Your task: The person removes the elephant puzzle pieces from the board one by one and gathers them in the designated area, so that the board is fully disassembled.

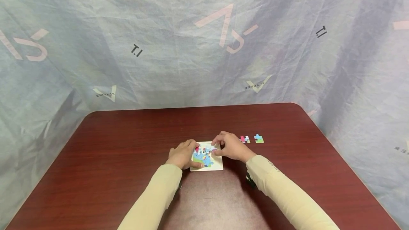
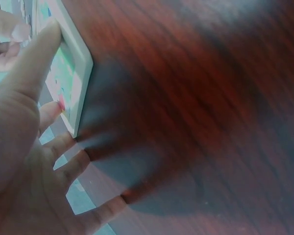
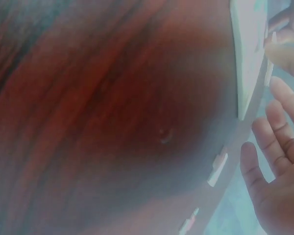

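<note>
A small square jigsaw puzzle board [image 1: 218,168] with a pale frame lies on the table, its picture a blue cartoon figure on green. My left hand [image 1: 183,154] steadies the board's left side, thumb pressed on the lower part of the picture. In the left wrist view, that hand's fingers [image 2: 71,169] are spread and fairly straight along the board's edge. Over the right part of the board, my right hand [image 1: 232,147] pinches a puzzle piece [image 3: 270,68] between thumb and index finger; the fingers mostly cover it. Its other fingers [image 3: 267,137] are loosely bent.
Right of the board lie a pink and white loose piece [image 1: 245,139], partly behind the right hand, and a blue and green piece [image 1: 258,139]. The dark red wooden table [image 1: 127,152] reaches back to a grey cloth backdrop [image 1: 179,45].
</note>
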Demonstrator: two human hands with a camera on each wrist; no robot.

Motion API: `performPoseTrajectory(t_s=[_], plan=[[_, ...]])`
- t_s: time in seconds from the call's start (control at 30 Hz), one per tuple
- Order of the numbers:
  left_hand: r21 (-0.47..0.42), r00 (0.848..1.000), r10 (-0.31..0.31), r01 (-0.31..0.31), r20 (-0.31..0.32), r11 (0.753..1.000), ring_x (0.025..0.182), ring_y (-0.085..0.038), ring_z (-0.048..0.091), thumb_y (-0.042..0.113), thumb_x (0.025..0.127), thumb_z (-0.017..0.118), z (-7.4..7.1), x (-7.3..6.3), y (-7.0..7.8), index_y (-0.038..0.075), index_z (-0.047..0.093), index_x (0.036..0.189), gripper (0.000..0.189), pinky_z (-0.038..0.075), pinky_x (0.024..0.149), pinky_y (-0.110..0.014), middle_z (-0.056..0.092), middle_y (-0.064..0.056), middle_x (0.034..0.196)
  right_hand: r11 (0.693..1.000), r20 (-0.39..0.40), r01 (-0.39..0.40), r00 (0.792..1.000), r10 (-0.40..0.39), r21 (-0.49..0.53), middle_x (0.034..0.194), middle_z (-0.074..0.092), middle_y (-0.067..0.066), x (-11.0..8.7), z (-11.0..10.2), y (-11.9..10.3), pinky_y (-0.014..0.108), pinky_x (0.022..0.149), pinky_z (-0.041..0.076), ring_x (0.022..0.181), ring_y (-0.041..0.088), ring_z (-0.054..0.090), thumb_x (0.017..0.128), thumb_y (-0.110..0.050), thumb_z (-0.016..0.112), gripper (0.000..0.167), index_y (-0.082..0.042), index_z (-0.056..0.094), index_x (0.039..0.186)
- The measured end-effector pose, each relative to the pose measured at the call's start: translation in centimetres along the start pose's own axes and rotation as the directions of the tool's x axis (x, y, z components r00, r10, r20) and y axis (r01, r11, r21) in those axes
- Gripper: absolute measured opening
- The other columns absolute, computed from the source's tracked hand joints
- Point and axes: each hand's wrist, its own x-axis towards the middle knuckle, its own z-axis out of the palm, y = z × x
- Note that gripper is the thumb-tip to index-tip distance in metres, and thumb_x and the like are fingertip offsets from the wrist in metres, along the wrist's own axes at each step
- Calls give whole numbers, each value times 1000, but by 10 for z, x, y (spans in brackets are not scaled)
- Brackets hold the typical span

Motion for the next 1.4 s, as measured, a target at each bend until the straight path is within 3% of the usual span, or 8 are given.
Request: performPoseTrajectory(t_s=[0.3,0.6,0.77,1.03,1.4], plan=[[-4,1000,-2,2,7,1000,137,-30,45,44,83,84,0,0,0,16,51,141,73,41,102,-59,45,-8,153,1000,-2,-12,1000,12,17,97,62,6,-5,-16,1,37,79,49,92,26,59,84,-16,84,22,-11,75,104],[-8,1000,16,-16,-7,1000,136,-30,46,44,82,85,1,0,-1,16,52,138,71,43,99,-58,45,-8,153,999,-9,-47,999,47,23,95,60,7,-18,-32,11,35,71,45,85,26,55,85,-19,84,22,-13,75,104],[-6,1000,20,-20,-7,1000,136,-30,46,43,82,85,-1,-3,1,15,51,139,71,43,100,-58,45,-8,152,998,-8,-59,998,59,32,98,61,7,-27,-38,19,37,76,46,90,29,55,86,-19,84,23,-13,75,106],[-13,1000,13,-13,-18,1000,134,-30,48,43,81,86,-1,-3,0,15,52,136,70,44,97,-57,47,-8,150,999,-41,-54,998,54,-3,97,62,4,-34,-42,33,39,81,48,92,24,61,83,-19,85,22,-14,76,103],[-4,1000,17,-17,-11,1000,132,-29,49,43,82,86,-1,-3,0,16,51,136,70,44,96,-55,47,-7,149,998,-15,-49,999,50,36,92,60,0,-46,-40,44,34,77,47,87,18,54,81,-15,85,22,-10,76,101]])
